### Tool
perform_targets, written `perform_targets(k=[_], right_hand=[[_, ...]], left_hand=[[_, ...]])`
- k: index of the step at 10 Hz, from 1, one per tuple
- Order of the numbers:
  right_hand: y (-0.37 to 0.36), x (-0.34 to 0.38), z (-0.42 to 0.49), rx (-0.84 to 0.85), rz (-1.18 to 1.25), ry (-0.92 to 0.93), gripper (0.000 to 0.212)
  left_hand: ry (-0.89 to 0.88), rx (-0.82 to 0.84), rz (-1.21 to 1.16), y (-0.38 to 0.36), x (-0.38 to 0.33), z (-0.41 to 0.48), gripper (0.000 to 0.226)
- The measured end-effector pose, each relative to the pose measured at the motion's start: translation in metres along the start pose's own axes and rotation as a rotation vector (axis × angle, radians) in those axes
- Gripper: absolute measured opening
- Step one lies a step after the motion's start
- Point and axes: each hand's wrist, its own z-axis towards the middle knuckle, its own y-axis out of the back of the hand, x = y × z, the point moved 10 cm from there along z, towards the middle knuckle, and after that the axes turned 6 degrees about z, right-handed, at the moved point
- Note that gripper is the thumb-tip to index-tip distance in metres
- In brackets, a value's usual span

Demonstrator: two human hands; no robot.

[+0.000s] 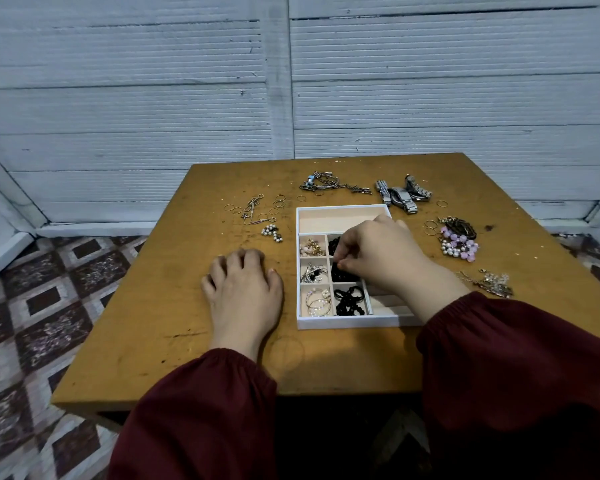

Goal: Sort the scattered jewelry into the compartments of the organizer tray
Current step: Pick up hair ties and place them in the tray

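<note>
A white organizer tray (343, 322) sits in the middle of the wooden table (174, 306). Its small compartments hold earrings (312, 247), a silver brooch (312, 273), hoop earrings (317, 302) and black bead bracelets (350, 301). My right hand (378, 251) reaches over the tray, fingertips pinched on a black bead bracelet (342, 273) in the middle compartment. My left hand (245, 285) rests flat on the table left of the tray, holding nothing. Loose jewelry lies around: thin rings and a chain (253, 209), a pearl cluster (272, 232), silver bracelets (326, 183), watches (404, 195), pink and pearl beads (459, 245).
A silver chain piece (492, 284) lies at the table's right edge, a dark brown bracelet (461, 227) beside the pink beads. A white corrugated wall (291, 81) stands behind the table. Patterned floor tiles (42, 306) show on the left.
</note>
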Motion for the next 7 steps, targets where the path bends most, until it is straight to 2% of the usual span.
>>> perform_targets(k=[4,7], right_hand=[[-0.0013,-0.0017,-0.0014,0.018,-0.010,-0.023,0.011],[0.0069,-0.0064,-0.0028,-0.066,0.227,-0.074,0.021]], left_hand=[[0.001,0.008,0.001,-0.0008,0.0001,0.0006,0.037],[-0.009,0.006,0.008,-0.0021,-0.0002,0.0012,0.037]])
